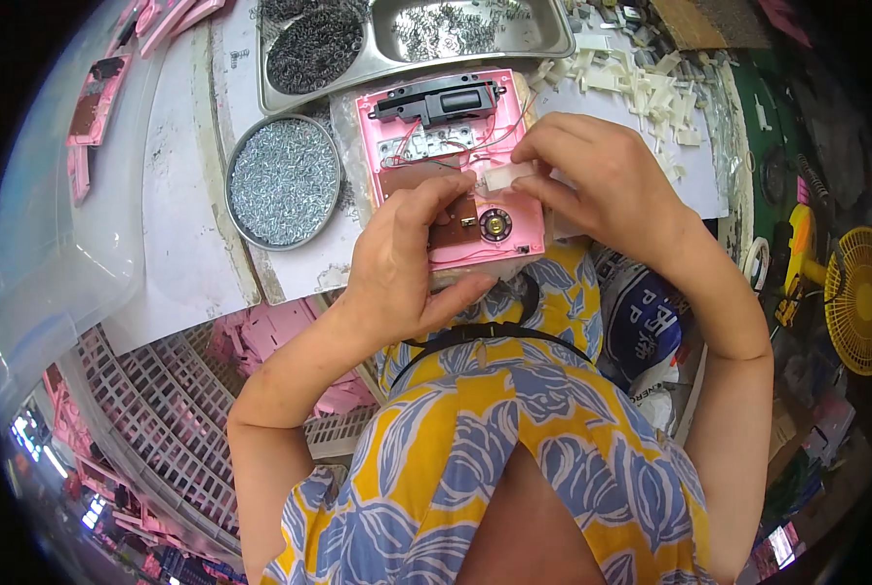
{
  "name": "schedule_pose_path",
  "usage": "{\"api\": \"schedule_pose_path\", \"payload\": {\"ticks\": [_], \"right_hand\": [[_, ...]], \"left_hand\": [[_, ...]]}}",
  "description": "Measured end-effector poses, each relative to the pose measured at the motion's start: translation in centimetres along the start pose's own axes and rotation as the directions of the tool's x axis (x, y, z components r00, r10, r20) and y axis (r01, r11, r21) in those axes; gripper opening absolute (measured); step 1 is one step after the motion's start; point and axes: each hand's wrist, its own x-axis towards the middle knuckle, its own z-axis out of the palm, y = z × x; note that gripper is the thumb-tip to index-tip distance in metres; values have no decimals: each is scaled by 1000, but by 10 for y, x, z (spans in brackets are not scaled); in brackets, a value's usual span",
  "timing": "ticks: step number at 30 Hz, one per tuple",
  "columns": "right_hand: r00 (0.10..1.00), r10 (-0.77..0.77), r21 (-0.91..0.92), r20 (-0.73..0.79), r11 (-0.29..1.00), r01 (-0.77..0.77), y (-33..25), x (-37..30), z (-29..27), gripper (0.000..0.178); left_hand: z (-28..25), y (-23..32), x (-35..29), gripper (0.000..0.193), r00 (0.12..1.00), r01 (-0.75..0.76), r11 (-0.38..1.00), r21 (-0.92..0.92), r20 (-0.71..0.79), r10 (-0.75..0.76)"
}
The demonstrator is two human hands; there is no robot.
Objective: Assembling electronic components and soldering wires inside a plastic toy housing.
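Observation:
A pink plastic housing [526, 210] lies in front of me at the near edge of the table. Inside it are a black part [434, 102] along the far end, thin red wires, a brown circuit board [407, 177] and a round metal-centred component [495, 225]. My left hand [397, 239] is closed around the near left side of the housing, thumb at its near edge, fingers over the board. Between the thumb and fingers of my right hand [607, 180] is a small white plastic piece [502, 177], held over the right part of the housing. My left fingertips are close to that piece.
A round tin of small screws [229, 200] stands left of the housing. Behind is a metal tray [370, 73] with dark and silver springs. White plastic parts [641, 93] are heaped at the back right. A grey basket [153, 419] and a yellow fan [853, 300] flank me.

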Motion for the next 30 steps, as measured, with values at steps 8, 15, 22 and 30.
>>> {"api": "schedule_pose_path", "payload": {"ticks": [8,15,22,30], "right_hand": [[992,18,-12,-128,1000,-19,5,-21,9,19],[988,-117,22,-100,993,120,12,-11,14,21],[975,-172,-8,-142,985,172,17,-13,25,23],[976,-218,-109,-16,971,215,13,-8,23,23]], "left_hand": [[-4,4,0,98,997,38,999,21,72,-39],[-1,-3,-5,105,999,51,998,-45,13,-50],[-2,-1,-4,102,998,64,995,-81,31,-61],[1,-5,0,101,1000,-21,995,-100,-4,20]]}}
